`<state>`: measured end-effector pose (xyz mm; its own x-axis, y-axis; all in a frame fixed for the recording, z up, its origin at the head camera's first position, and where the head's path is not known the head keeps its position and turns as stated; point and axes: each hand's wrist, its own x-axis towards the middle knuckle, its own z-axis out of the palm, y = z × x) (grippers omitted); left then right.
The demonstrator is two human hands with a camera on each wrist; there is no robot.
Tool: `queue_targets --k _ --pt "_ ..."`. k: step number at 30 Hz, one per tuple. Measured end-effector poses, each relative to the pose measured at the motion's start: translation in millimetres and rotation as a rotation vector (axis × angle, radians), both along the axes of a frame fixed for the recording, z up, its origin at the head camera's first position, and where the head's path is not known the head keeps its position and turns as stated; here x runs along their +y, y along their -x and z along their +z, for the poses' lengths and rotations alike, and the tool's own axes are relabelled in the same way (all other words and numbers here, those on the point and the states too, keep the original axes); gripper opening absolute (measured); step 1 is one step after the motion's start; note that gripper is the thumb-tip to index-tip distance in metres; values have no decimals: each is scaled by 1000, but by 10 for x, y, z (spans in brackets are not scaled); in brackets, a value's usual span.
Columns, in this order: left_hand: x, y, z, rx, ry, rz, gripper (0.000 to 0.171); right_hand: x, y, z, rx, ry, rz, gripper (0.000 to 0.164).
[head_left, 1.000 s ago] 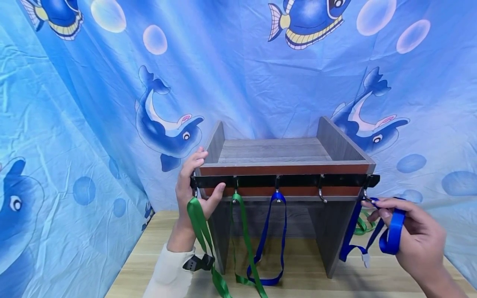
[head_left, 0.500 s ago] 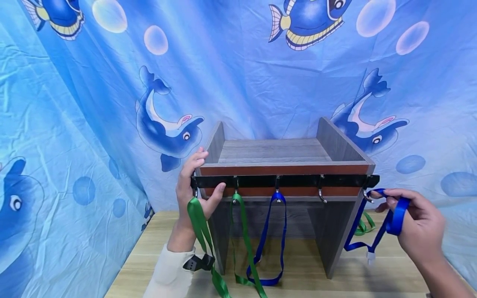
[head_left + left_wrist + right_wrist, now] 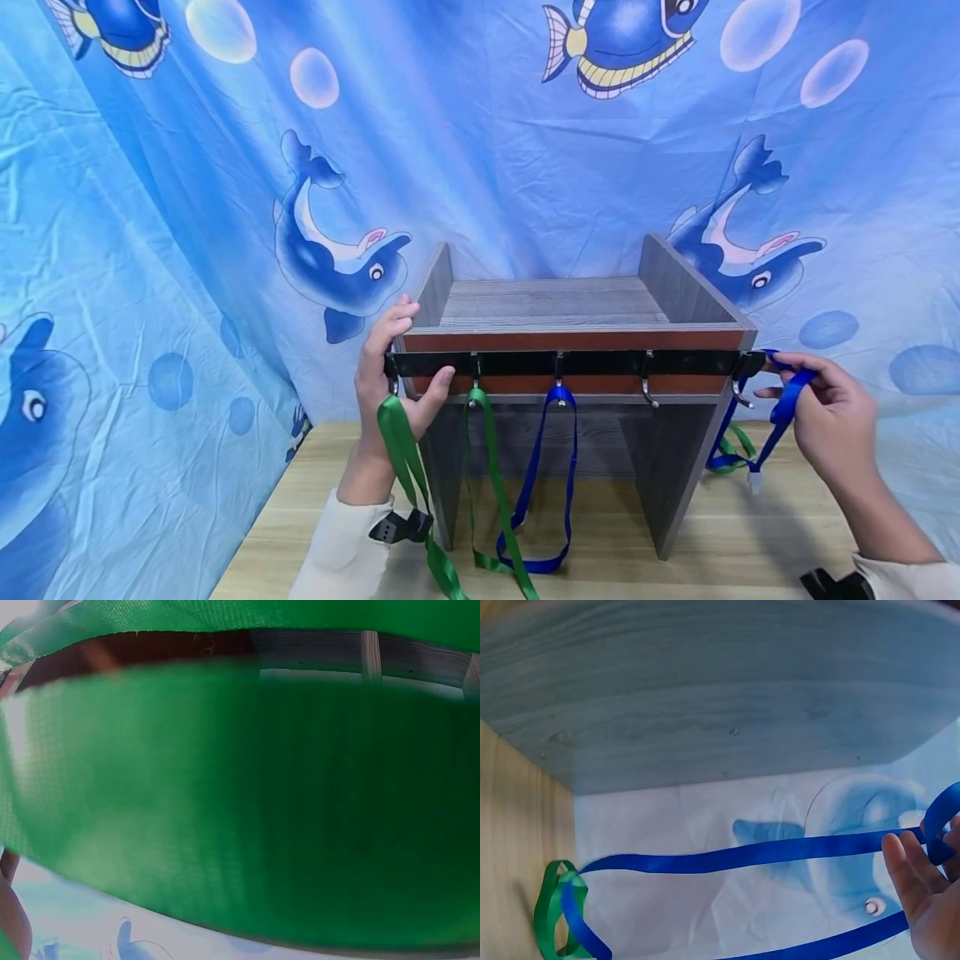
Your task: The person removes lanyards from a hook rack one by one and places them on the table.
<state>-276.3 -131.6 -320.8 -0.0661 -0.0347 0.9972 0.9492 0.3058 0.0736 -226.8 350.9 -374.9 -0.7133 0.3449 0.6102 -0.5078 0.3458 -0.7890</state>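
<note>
From the head, the left hand, fingers fairly straight and thumb spread, rests at the left end of a long black rail with silvery metal hooks. The right hand pinches a shiny blue ribbon lanyard beside the rail's right end.

Left wrist: a blurred glossy green ribbon hides most of that hand.

Right wrist: the lanyard stretches from the pinching fingertips toward a small green ribbon loop.

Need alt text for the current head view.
A right hand pinches a blue ribbon beside the rightmost hook of a black rail on a gray shelf unit. The left hand touches the rail's left end; two green ribbons and another blue ribbon hang from other hooks.
</note>
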Motion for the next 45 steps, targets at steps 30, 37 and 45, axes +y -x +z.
queue_targets --k 30,37,45 --pt "11 2 13 -11 4 -2 69 308 404 -508 -328 -409 -109 35" --pt "5 -26 -9 -10 5 8 68 359 459 -617 -390 -509 -27 38" --pt "0 -13 4 1 2 0 68 450 522 -705 -822 -524 317 62"
